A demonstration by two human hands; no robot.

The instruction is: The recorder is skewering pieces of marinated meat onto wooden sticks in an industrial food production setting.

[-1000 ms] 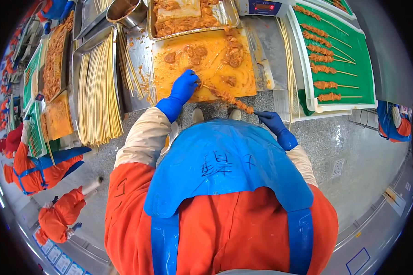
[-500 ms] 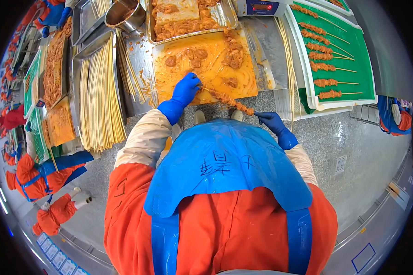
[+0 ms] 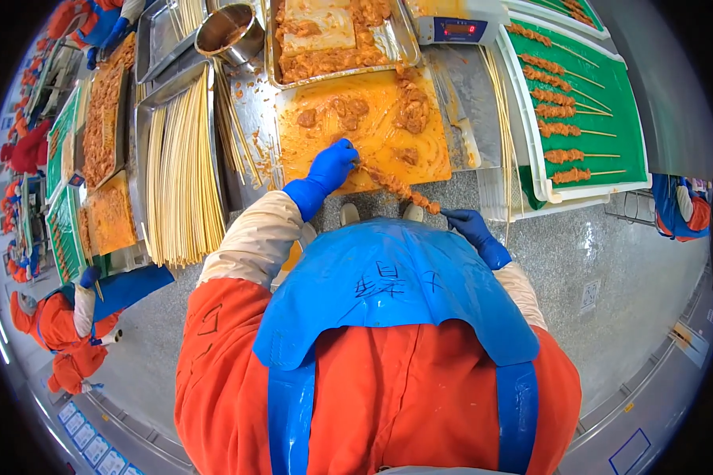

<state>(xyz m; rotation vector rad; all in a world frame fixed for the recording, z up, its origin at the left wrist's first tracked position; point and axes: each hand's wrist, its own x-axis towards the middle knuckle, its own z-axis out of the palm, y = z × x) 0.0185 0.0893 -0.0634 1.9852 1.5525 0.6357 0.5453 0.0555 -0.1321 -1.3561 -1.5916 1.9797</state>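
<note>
My left hand (image 3: pixel 331 170), in a bright blue glove, is closed at the left end of a meat skewer (image 3: pixel 396 184) over the near part of the orange cutting board (image 3: pixel 309 134). My right hand (image 3: pixel 471 231), in a darker blue glove, grips the skewer's lower right end, beyond the board's front edge. Orange marinated meat is threaded along the stick between my hands. More meat pieces (image 3: pixel 412 107) lie on the board, and a steel tray of meat (image 3: pixel 337 51) sits just behind it. A knife (image 3: pixel 461 127) lies to the board's right.
A steel tray of bare skewers (image 3: pixel 174 166) and a steel pot (image 3: pixel 226 36) are at left. A scale (image 3: pixel 459 28) stands behind. White trays with green mats (image 3: pixel 594 134) hold several meat skewers at right. Co-workers (image 3: pixel 67 317) in orange are at left; another (image 3: pixel 677 206) is at far right.
My hands and the skewer sit slightly lower and further right in the picture, as do the board and trays around them. A co-worker at lower left has shifted position.
</note>
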